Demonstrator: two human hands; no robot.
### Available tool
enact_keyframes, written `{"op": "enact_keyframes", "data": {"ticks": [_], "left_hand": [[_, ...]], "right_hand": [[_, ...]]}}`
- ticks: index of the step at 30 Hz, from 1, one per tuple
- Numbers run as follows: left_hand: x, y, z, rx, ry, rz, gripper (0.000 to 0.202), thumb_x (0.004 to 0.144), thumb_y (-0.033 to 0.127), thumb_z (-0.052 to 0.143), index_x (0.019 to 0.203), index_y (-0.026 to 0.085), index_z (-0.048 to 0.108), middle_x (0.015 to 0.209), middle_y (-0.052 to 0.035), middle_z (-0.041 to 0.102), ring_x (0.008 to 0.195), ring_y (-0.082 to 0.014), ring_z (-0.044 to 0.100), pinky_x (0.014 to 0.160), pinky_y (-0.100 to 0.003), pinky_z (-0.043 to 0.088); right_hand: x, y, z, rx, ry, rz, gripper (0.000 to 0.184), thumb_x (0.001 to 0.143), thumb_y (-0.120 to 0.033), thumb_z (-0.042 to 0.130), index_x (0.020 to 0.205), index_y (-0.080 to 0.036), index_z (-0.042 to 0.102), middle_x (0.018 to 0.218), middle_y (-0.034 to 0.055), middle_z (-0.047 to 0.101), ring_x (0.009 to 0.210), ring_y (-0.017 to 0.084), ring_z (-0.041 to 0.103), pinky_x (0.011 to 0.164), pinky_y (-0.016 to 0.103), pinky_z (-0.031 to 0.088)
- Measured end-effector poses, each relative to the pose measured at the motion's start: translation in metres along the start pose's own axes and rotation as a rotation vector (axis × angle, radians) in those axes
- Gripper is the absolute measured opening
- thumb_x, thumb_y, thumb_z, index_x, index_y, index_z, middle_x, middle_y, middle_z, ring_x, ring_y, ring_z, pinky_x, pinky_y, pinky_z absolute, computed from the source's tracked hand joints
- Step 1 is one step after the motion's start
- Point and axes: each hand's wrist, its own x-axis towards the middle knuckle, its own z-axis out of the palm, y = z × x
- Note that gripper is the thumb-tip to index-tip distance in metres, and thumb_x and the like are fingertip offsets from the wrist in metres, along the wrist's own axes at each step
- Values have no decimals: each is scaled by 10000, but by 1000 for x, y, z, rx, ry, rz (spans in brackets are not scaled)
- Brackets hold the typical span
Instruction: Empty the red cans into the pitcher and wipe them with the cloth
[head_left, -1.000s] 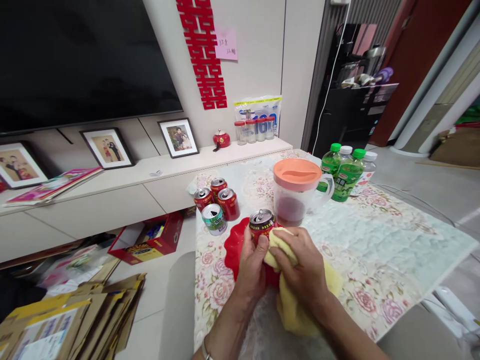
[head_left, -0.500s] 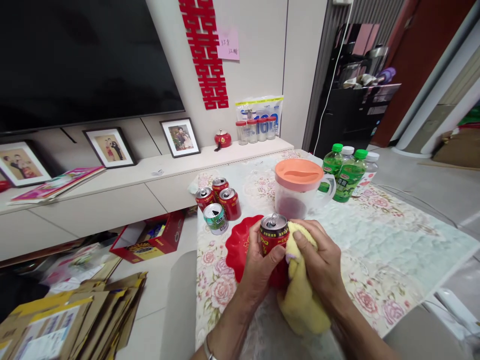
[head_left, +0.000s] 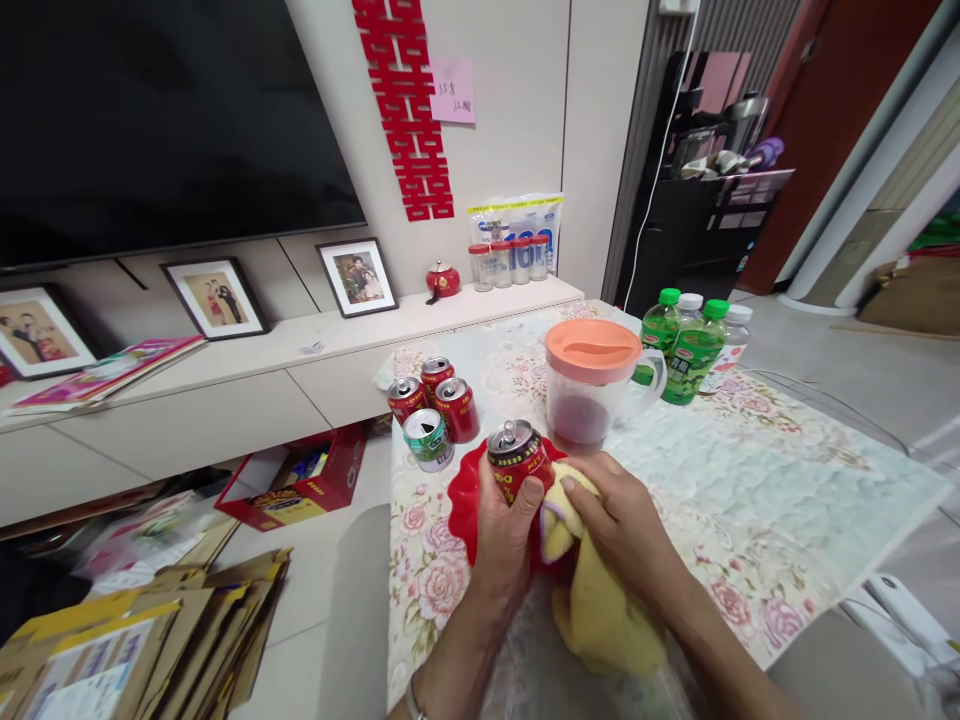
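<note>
My left hand (head_left: 504, 535) is wrapped round a red drink can (head_left: 517, 462), its dark top tilted to the left and its tab raised. A yellow cloth (head_left: 604, 610) is bunched in my right hand (head_left: 619, 510), and its upper fold presses against the can's right side. Below both hands sits a red scalloped dish (head_left: 463, 500), partly hidden by them. To the left stand several cans: red cans (head_left: 456, 408) grouped behind a green-and-white can (head_left: 428, 440).
A clear pitcher (head_left: 589, 385) with an orange lid stands beyond my hands on the flowered tablecloth (head_left: 750, 490). Several bottles (head_left: 694, 355) with green and white caps are behind it to the right. Flattened cardboard (head_left: 195, 640) lies on the floor at left.
The can has shifted left and tipped over to the left in my left hand. My right hand has followed it leftward with the yellow cloth. The view has shifted slightly.
</note>
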Motion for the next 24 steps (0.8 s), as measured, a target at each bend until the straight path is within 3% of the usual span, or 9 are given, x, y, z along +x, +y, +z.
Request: {"op": "enact_keyframes", "data": {"ticks": [4, 11, 15, 21, 24], "left_hand": [[-3, 1, 0, 69, -31, -53, 651, 828, 493, 840, 1325, 282, 477, 1223, -75, 735, 1069, -264, 734, 933, -394, 580], [-7, 4, -1, 223, -122, -25, 661, 799, 527, 844, 1351, 287, 571, 1249, -94, 747, 1136, -331, 703, 942, -423, 576], [-5, 3, -3, 189, -99, 49, 581, 864, 528, 778, 1358, 272, 612, 1330, -103, 720, 1303, -354, 618, 1107, -490, 487], [-4, -1, 0, -20, -113, 47, 657, 842, 492, 825, 1399, 286, 544, 1401, -89, 659, 1320, -307, 606, 1159, -469, 434], [-4, 2, 4, -101, -88, 21, 650, 808, 460, 865, 1355, 283, 560, 1291, -67, 695, 1293, -305, 626, 1157, -470, 442]], "right_hand": [[-5, -12, -5, -7, 77, -143, 215, 1020, -252, 582, 1148, -216, 751, 1060, 64, 753, 995, 199, 716, 871, 321, 559], [-6, -16, -10, -88, 277, -322, 200, 1002, -180, 620, 1158, -206, 742, 1059, 68, 724, 998, 170, 701, 881, 276, 555], [-2, -8, -9, -71, 287, -251, 184, 1015, -207, 595, 1123, -205, 744, 1028, 64, 735, 965, 179, 705, 863, 291, 548], [4, 9, -3, 4, 154, -73, 235, 1038, -295, 545, 1072, -215, 764, 1012, 63, 758, 952, 201, 701, 859, 325, 537], [5, 17, -1, 0, 114, -53, 238, 1020, -295, 553, 1036, -222, 779, 992, 66, 761, 949, 216, 703, 857, 339, 540]]}}
